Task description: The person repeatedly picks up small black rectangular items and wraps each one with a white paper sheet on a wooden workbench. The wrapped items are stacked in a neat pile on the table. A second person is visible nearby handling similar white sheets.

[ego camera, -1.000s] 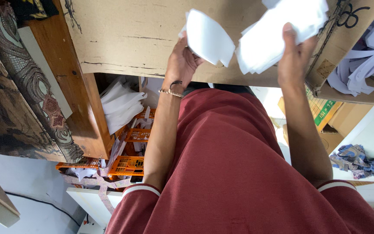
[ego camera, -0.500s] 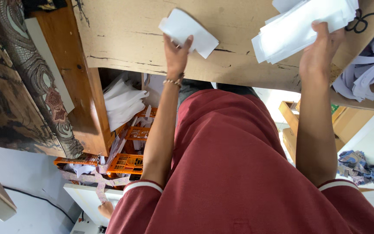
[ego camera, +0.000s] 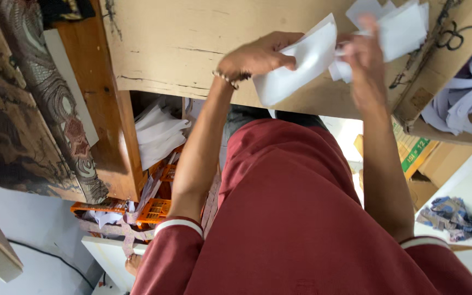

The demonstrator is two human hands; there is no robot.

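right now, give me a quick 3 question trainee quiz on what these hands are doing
1. True or false: the left hand holds a white sheet.
2. What does the right hand grip? A) a stack of white sheets B) scissors C) an orange crate
3. What surface lies under both hands?

Key: 1. true 2. A 3. a worn wooden tabletop
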